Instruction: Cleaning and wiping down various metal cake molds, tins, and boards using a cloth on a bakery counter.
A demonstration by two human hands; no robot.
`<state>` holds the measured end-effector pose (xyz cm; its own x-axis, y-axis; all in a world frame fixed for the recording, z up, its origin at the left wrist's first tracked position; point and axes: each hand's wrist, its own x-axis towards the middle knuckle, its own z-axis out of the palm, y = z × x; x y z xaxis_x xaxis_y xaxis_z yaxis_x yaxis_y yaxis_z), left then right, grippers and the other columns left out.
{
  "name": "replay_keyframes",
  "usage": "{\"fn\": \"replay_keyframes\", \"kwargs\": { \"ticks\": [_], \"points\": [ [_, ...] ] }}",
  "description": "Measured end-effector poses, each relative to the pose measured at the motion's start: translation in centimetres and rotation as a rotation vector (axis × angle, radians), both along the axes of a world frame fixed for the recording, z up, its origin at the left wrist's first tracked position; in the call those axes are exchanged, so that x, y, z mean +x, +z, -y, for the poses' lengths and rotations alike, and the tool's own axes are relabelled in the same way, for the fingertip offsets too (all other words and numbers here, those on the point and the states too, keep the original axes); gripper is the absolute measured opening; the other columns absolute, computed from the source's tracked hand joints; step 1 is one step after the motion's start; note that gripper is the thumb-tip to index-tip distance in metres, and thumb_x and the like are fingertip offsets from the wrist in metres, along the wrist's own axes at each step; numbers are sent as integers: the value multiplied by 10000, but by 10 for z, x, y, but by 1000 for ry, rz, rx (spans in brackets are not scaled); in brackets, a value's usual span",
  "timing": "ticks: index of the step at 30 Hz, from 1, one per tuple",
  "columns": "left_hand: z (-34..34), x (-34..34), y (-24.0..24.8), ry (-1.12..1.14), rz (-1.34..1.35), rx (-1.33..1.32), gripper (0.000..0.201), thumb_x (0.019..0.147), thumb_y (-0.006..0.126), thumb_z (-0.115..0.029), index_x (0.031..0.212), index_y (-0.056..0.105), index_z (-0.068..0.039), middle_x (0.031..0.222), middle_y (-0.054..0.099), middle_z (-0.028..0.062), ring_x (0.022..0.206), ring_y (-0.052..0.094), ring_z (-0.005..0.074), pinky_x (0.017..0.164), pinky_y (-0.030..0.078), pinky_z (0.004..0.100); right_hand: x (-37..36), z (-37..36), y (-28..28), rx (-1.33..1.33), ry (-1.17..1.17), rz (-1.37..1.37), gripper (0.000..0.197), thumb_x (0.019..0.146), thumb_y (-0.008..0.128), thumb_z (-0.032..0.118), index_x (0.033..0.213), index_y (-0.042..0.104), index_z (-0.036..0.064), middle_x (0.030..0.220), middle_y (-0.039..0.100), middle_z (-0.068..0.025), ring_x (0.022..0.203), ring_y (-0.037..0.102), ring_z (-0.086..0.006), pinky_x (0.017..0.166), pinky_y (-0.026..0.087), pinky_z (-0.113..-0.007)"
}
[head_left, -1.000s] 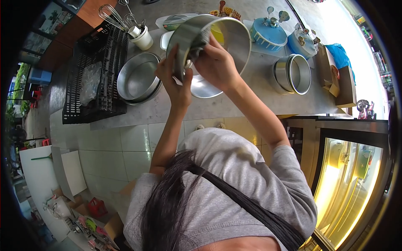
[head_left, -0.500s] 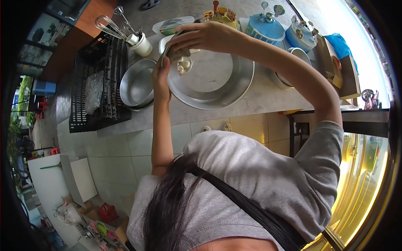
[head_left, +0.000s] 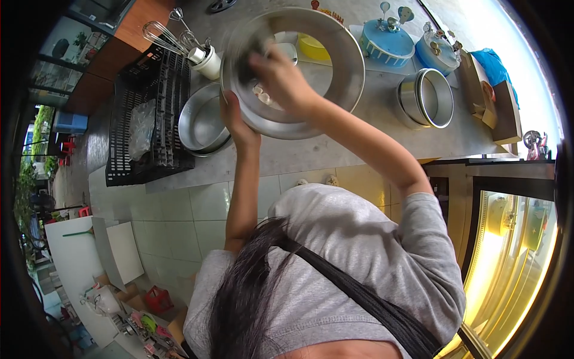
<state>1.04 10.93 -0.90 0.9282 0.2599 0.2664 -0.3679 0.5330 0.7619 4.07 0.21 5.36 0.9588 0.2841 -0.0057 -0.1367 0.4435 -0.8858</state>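
A large round metal ring [head_left: 348, 66], like a bottomless cake tin, is raised and tilted above the table. My left hand [head_left: 242, 127] grips its near left side, thumb up against the outer edge. Inside the ring, at its left wall, is my right hand [head_left: 288, 81], fingers curled in and smeared by motion. A dark blurred thing [head_left: 256, 57] shows at those fingertips; its kind cannot be made out. Small white lumps [head_left: 262, 94] show beside the right hand within the ring's outline. Part of a yellow round thing [head_left: 314, 48] is visible through the opening.
Left of the ring are round metal pans [head_left: 203, 125], a black plastic crate [head_left: 149, 113] and a white cup [head_left: 209, 64] with whisks. Nested metal pans [head_left: 439, 99], blue decorated cakes [head_left: 387, 48] and a cardboard box [head_left: 505, 110] stand on the right.
The ring has risen and tilted, its far side swinging up. My right hand has gone from the ring's far left rim down into its inside. The left hand has shifted slightly right.
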Motion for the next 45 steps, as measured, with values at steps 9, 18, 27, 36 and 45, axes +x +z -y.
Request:
{"fn": "replay_keyframes", "kwargs": {
  "ticks": [9, 18, 27, 36, 45],
  "points": [
    [-18, -7, 12, 158, 26, 318, 568, 888, 466, -372, 1274, 384, 37, 1009, 508, 88, 894, 450, 155, 726, 349, 299, -11, 6, 9, -328, 394, 267, 378, 891, 444, 288, 1084, 489, -33, 909, 575, -106, 842, 537, -200, 782, 415, -300],
    [-20, -6, 6, 479, 274, 735, 648, 873, 430, -446, 1301, 335, 31, 1205, 446, 157, 1054, 436, 208, 908, 322, 332, -15, 10, 0, -370, 199, 551, 148, 737, 556, 130, 803, 605, 7, 829, 629, -115, 747, 584, -245, 648, 446, -330],
    [-8, -11, 19, 486, 193, 620, 533, 878, 464, -388, 1193, 436, 42, 1079, 497, 137, 910, 533, 207, 741, 479, 325, 31, 78, -36, -1971, -431, 1412, 286, 703, 521, 126, 933, 645, 10, 1057, 600, -134, 1114, 485, -219, 984, 323, -310],
    [-14, 5, -4, 349, 102, 497, 550, 869, 495, -373, 1235, 434, 32, 1200, 482, 127, 1079, 458, 198, 904, 356, 313, 0, 18, -33, -880, 454, 749, 226, 705, 479, 100, 839, 599, -37, 786, 614, -211, 756, 596, -304, 724, 457, -361],
    [-36, 4, 0, 308, -35, 167, 502, 878, 487, -317, 1224, 430, 42, 1100, 510, 105, 950, 482, 158, 842, 368, 282, -9, 20, -34, -1053, 427, 795, 234, 720, 539, 238, 764, 629, 27, 713, 621, -150, 689, 610, -238, 659, 471, -316]
  ]
}}
